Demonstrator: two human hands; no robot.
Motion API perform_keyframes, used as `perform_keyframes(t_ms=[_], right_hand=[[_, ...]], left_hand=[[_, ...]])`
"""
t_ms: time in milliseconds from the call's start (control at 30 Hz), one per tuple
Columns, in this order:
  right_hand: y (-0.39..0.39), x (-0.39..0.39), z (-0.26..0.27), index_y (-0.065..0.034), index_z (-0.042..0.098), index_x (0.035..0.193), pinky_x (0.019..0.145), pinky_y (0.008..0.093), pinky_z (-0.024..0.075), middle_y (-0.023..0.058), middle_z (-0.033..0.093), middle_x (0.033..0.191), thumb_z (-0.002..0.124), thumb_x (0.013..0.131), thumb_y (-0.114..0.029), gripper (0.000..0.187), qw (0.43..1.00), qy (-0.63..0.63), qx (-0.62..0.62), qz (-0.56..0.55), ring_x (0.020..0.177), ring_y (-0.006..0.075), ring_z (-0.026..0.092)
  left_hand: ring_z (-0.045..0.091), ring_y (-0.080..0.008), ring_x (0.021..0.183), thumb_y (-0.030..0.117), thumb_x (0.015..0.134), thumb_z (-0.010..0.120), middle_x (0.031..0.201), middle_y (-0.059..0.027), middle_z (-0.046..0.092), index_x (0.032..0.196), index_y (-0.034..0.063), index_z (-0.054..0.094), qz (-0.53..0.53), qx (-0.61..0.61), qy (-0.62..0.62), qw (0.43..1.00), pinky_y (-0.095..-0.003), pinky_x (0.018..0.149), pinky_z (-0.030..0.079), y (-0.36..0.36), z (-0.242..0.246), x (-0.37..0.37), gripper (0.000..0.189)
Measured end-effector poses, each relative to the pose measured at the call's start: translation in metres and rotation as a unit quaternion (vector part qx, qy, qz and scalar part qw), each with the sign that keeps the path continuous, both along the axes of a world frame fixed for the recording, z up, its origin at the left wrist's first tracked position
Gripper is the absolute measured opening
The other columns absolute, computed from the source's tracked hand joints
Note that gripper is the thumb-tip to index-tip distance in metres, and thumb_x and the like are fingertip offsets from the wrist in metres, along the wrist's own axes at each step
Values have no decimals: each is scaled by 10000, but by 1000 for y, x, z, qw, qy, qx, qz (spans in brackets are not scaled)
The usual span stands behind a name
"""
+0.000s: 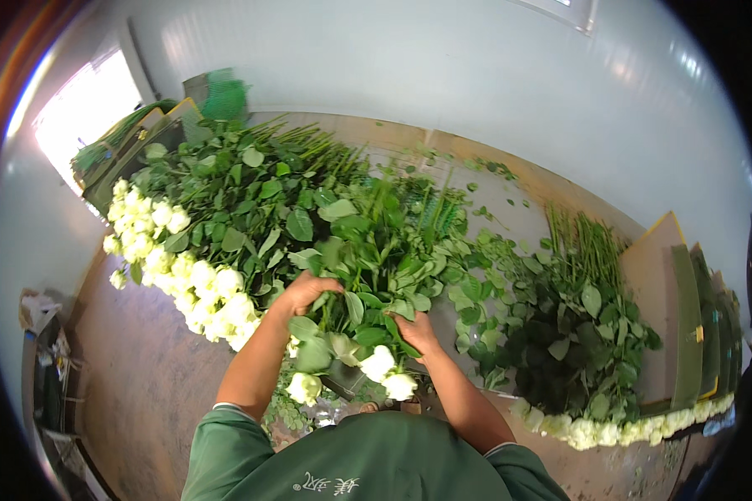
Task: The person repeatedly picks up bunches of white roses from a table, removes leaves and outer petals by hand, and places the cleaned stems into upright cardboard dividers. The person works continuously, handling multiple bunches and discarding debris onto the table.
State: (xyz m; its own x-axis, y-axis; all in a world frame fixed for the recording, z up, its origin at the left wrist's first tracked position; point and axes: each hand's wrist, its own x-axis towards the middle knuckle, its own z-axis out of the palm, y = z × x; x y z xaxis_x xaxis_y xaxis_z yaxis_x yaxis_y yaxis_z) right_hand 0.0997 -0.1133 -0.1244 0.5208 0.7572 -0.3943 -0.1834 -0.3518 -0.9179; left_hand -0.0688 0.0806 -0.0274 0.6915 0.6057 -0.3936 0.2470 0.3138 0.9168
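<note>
In front of my body I hold a loose bunch of leafy white roses, its blooms towards me and its stems pointing away. My left hand closes round the stems on the bunch's left side, thumb on top. On the right side my right hand grips among the leaves; its fingers are partly hidden by them. To the left of my left hand lies a big heap of white roses, blooms hanging over the near table edge. Loose rose leaves and a green mesh lie beyond my right hand.
Further right lies another pile of leafy rose stems with a row of white blooms at the near edge. Upright green-covered boards flank it. More boards and green netting stand far left. A pale wall bounds the table's back.
</note>
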Motion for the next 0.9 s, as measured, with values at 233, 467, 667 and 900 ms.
perform_keyframes(t_ms=[233,467,667,900], right_hand=[[-33,2,51,-20,471,1315,858,295,433,69,538,1143,552,944,-427,557,987,-58,142,-52,974,180,519],[-103,28,85,14,564,1159,780,329,498,73,641,1030,613,907,-231,356,973,-1,172,-153,888,182,618],[-152,72,21,26,558,1141,738,410,502,133,608,1048,620,875,-226,371,956,82,56,-276,930,254,603],[-186,113,-9,54,468,1222,693,472,491,155,580,1056,686,840,-224,520,947,117,127,-270,898,265,592]], left_hand=[[631,-181,736,128,687,725,854,-92,664,960,-20,660,5,-78,-170,982,-313,691,522,-53,29,26,317],[602,-200,972,194,832,689,1125,-93,613,1238,28,511,-81,-167,-269,945,-361,817,501,-132,-3,125,473],[632,-223,986,335,881,616,1121,-97,650,1176,57,595,-113,-370,-115,915,-370,876,506,-177,-75,152,406],[680,-247,781,218,795,686,961,-114,677,1069,50,608,-128,-433,-81,889,-390,721,576,-200,-111,168,330]])
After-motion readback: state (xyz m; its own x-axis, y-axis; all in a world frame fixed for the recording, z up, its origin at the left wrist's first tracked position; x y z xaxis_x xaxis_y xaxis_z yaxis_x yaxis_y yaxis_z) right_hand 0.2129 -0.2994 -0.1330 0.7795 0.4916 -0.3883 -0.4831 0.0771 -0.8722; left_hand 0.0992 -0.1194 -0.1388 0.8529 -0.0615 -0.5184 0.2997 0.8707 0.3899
